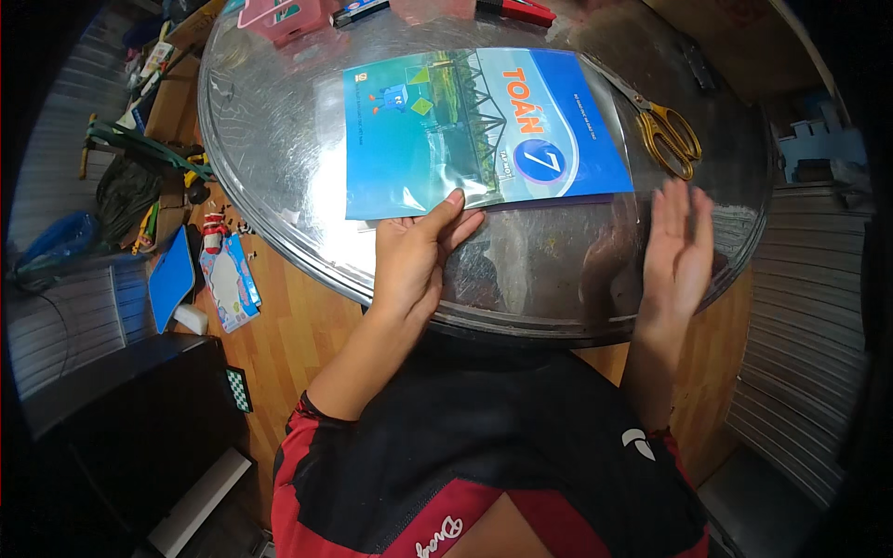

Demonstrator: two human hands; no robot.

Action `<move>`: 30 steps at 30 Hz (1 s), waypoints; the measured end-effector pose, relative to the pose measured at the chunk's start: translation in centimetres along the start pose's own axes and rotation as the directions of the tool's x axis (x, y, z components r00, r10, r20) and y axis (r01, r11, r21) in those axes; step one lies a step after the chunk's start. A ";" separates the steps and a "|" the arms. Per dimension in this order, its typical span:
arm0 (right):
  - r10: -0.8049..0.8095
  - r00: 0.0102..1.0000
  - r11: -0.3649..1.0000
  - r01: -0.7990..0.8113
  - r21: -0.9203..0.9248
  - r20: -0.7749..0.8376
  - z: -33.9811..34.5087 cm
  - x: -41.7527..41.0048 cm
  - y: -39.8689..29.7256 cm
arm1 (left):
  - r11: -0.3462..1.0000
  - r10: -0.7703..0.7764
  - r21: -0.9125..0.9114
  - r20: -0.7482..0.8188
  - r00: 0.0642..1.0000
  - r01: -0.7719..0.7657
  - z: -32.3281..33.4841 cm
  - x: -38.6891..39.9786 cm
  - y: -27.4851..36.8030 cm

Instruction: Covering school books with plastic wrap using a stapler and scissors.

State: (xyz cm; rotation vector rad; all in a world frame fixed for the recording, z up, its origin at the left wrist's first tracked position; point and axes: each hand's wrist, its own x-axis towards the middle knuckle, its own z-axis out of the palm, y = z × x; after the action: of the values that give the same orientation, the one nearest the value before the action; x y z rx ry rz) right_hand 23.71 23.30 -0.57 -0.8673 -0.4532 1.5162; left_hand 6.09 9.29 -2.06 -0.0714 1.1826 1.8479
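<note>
A blue and green mathematics textbook (446, 132), with a bridge pictured on its glossy cover, lies sideways over the round metal table (314, 230). Clear plastic film (617, 118) juts out past its right edge. My left hand (418, 251) grips the book's near edge, thumb on top and fingers underneath. To the right of the book, my right hand (677, 244) is raised with its fingers extended and holds nothing. Just beyond its fingertips lie scissors with gold-coloured handles (673, 139), their blades towards the book's upper right corner.
At the table's far side are a pink plastic basket (286, 21), a dark utility knife (359, 12) and a red and black tool (520, 10). A cardboard box (739, 49) stands at upper right. Boxes, bags and a blue folder (171, 279) crowd the floor at left.
</note>
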 end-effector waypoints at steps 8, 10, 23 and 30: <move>0.773 0.580 0.620 -0.605 -0.500 0.256 1.4 -6.3 3.1 | 1.000 0.007 0.000 -0.005 1.000 -0.007 0.2 0.0 -0.1; 0.770 0.563 0.633 -0.614 -0.472 0.300 2.0 -6.2 4.4 | 1.000 0.013 0.001 -0.022 1.000 -0.013 0.0 0.1 -0.2; 0.720 0.632 0.684 -0.582 -0.439 0.285 2.2 -5.2 5.5 | 0.974 -0.224 0.030 0.195 0.955 0.222 1.1 -0.2 -0.4; 0.454 0.880 0.855 -0.385 -0.346 0.142 -0.5 0.5 0.8 | 0.962 -0.250 -0.067 0.161 0.955 0.264 0.7 0.1 -0.2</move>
State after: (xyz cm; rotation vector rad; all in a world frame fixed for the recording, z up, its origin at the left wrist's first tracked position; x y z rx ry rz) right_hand 23.56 23.54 -1.55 -1.0992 -0.7105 1.9968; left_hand 6.49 9.87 -1.89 -0.1268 0.9402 1.6435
